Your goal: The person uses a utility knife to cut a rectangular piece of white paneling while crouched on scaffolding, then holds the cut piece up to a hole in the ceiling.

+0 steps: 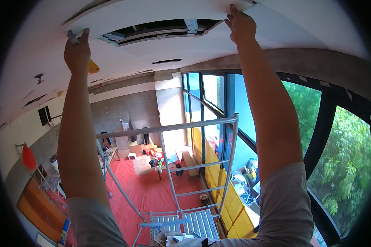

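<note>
Both my arms reach up to the ceiling, with a white board [160,11] held against its underside. My left hand [77,53] is closed around a tool [94,67] with a yellow handle and a grey metal end. Its fingertips also touch the board's left end. At the board's right end my right hand [242,28] grips it near the edge, fingers pointing up. Just beyond the board, a ragged rectangular opening [146,29] shows metal framing inside. The far edge of the board is cut off by the picture.
Below me stands a metal scaffold with a rail [169,128] and perforated platform [200,224] carrying small items. Red sheeting [132,181] covers the floor. Tall dark-framed windows [212,92] and yellow panels [235,214] line the right. A sprinkler head [38,77] hangs at left.
</note>
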Motion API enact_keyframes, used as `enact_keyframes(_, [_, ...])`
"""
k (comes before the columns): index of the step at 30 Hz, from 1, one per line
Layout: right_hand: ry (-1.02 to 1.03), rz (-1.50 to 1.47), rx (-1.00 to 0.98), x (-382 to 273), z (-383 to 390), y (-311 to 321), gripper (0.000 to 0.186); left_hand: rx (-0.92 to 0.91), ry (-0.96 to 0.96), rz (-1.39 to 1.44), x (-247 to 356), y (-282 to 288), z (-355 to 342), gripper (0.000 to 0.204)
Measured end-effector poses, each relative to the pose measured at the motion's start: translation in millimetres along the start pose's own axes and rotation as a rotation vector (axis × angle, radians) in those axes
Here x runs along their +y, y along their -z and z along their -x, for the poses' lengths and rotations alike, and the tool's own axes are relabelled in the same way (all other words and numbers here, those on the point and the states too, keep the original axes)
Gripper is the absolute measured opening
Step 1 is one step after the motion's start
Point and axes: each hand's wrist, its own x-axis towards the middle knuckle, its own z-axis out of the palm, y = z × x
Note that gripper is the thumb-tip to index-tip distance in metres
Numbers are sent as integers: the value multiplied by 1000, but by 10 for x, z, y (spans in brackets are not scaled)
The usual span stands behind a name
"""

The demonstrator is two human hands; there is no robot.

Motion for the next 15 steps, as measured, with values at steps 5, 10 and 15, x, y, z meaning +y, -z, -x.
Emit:
enact_keyframes(5, [81, 135, -225, -7, -523, 484, 50, -2, -43, 103, -90, -222, 54, 45])
enact_keyframes(10, [-10, -53, -44, -16, 159, -251, 51, 18, -8, 159, -186, 54, -107, 43])
enact_keyframes(15, [82, -25, 1, -228, 93, -79, 39, -86, 102, 342, 136, -108, 106, 42])
